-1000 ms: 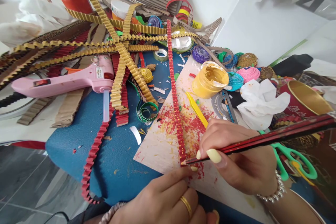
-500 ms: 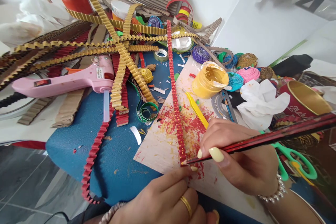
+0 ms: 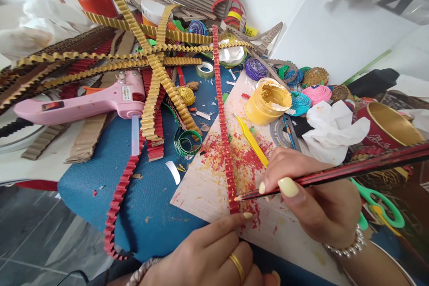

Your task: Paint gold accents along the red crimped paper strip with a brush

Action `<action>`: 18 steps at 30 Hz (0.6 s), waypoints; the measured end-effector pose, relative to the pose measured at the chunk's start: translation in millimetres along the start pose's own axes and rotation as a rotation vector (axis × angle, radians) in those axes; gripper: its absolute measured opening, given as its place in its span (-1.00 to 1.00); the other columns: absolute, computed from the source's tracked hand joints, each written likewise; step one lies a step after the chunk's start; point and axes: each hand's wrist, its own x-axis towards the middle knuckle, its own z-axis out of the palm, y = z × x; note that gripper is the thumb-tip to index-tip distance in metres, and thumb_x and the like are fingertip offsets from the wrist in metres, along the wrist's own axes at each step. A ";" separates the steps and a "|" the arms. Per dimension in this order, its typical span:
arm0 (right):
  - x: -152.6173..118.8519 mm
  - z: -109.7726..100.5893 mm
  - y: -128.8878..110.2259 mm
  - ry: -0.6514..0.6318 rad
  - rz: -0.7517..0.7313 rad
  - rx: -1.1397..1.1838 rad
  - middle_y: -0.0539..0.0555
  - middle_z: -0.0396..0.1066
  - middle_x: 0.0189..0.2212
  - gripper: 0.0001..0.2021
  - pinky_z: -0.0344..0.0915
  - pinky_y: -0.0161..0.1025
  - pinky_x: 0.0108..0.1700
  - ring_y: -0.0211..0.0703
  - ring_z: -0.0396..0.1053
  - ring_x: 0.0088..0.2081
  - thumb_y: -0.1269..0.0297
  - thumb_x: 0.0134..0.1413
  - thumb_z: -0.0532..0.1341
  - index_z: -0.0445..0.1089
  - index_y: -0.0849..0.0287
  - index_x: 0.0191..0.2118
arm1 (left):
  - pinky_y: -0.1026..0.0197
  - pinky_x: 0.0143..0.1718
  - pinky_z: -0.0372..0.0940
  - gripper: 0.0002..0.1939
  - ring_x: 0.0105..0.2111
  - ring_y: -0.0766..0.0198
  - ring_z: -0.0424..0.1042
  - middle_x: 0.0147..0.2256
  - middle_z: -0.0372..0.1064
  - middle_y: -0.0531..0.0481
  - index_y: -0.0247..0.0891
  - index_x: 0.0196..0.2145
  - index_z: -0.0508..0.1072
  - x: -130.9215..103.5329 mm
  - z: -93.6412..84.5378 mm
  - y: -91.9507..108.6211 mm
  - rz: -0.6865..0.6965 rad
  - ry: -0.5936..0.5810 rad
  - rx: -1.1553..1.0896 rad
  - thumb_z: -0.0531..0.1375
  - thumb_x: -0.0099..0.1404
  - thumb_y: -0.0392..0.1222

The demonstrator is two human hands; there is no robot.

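Note:
My right hand is closed around a red-and-black pencil, whose tip touches the lower end of a narrow red corrugated cardboard strip. Small yellow dots run along the strip's ridges. My left hand has its index finger stretched to the strip's near end, holding it down, with the other fingers curled. Under the strip lies a paint-spattered board. Beyond my right hand stands an open jar of yellow paint, and yellow tweezers rest beside the strip.
A pink glue gun lies at left, near several yellow corrugated strips. Coiled paper discs, a crumpled tissue and a red tin stand at right. Green scissors lie by my right wrist. A blue mat covers the table.
The pencil tip has shifted slightly up and right from near the strip's end. My right hand has moved a little right with it; my left hand has stayed put.

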 end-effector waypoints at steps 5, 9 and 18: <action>1.1 0.2 0.3 -0.052 -0.023 0.007 -0.01 0.38 -0.61 -0.84 0.29 -0.33 -0.45 -0.33 0.33 -0.56 0.52 0.03 0.08 0.35 0.22 -0.46 | 0.32 0.04 0.30 -0.55 -0.68 0.44 0.02 -0.69 0.00 0.21 -0.23 -0.69 0.23 -2.0 2.3 1.9 -0.021 -0.002 -0.016 0.01 0.36 -0.36; 1.7 0.7 0.9 -0.080 -0.030 -0.020 0.00 0.39 -0.61 -0.84 0.30 -0.32 -0.46 -0.31 0.32 -0.56 0.51 0.02 0.07 0.35 0.20 -0.45 | 0.32 0.02 0.31 -0.55 -0.68 0.45 0.05 -0.70 0.03 0.21 -0.23 -0.71 0.23 -0.1 4.2 2.0 -0.033 0.015 -0.007 0.03 0.34 -0.37; 0.7 0.6 0.5 -0.092 -0.046 -0.040 0.01 0.39 -0.62 -0.85 0.28 -0.32 -0.46 -0.30 0.31 -0.56 0.51 0.01 0.08 0.36 0.22 -0.45 | 0.33 -0.04 0.35 -0.52 -0.68 0.44 0.08 -0.71 0.04 0.19 -0.23 -0.71 0.24 3.6 -0.3 -1.3 -0.034 -0.002 0.005 -0.03 0.37 -0.37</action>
